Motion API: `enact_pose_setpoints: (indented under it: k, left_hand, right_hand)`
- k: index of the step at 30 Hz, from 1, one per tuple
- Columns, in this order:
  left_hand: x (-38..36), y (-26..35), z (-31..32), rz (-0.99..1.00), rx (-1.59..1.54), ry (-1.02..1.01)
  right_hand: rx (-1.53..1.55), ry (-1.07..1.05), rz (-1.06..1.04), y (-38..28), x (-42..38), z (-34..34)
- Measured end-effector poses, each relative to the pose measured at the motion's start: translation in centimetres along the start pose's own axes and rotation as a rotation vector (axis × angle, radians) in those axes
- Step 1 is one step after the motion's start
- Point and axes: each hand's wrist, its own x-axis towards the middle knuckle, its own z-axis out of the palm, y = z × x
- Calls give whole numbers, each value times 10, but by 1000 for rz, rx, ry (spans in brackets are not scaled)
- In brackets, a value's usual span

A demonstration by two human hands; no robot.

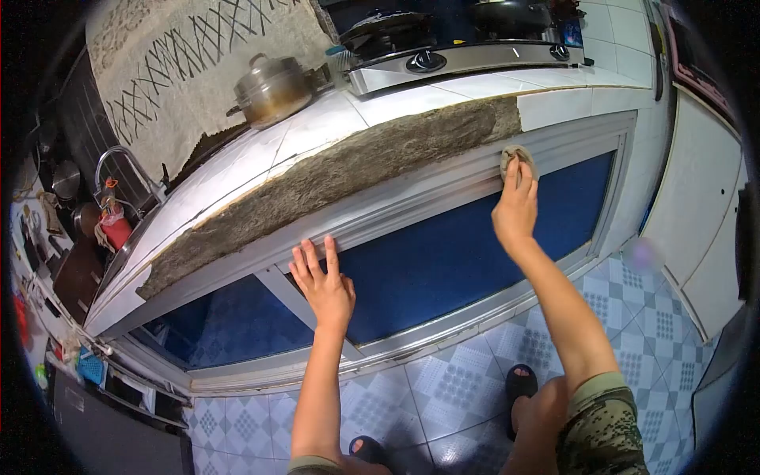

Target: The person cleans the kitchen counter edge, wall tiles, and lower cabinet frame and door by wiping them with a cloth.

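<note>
My right hand (pixel 516 207) presses a beige cloth (pixel 518 161) against the silver metal frame (pixel 459 186) of the cabinet, near its upper right. The fingers lie over the cloth and hide part of it. Further left, my left hand (pixel 325 286) rests with spread fingers on the same frame, near the upright between two panels, and holds nothing. Below the frame are dark blue sliding panels (pixel 459 253). Just above it runs a strip of rough grey cement (pixel 340 178) along the counter's front edge, where white tiles break off.
On the white tiled counter (pixel 321 127) stand a lidded pot (pixel 271 91) and a gas stove (pixel 475 65). A curved faucet (pixel 119 154) and a red item (pixel 116 229) are at the left. Patterned floor tiles (pixel 451 380) lie below. A white cabinet (pixel 697 190) stands at the right.
</note>
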Motion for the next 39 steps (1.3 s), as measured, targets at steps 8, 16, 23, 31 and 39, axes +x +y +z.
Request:
enact_pose_setpoints:
  k: [8,16,23,31,39]
  left_hand:
    - [0,0,-3,22,50,-50]
    - [1,-3,-10,31,37,-80]
    - [1,-1,-8,11,-7,-77]
    - [0,2,-1,-9,31,-58]
    - [-4,-8,8,71,-3,20]
  right_hand:
    - [232,-176,-195,-145,-55,-11]
    - [-154,47,-787,-66,-36,5]
    - [-161,-8,-545,14,-17,0]
    - [124,-130,-423,-116,-60,-9]
    - [212,-78,-634,-191,-74,-8]
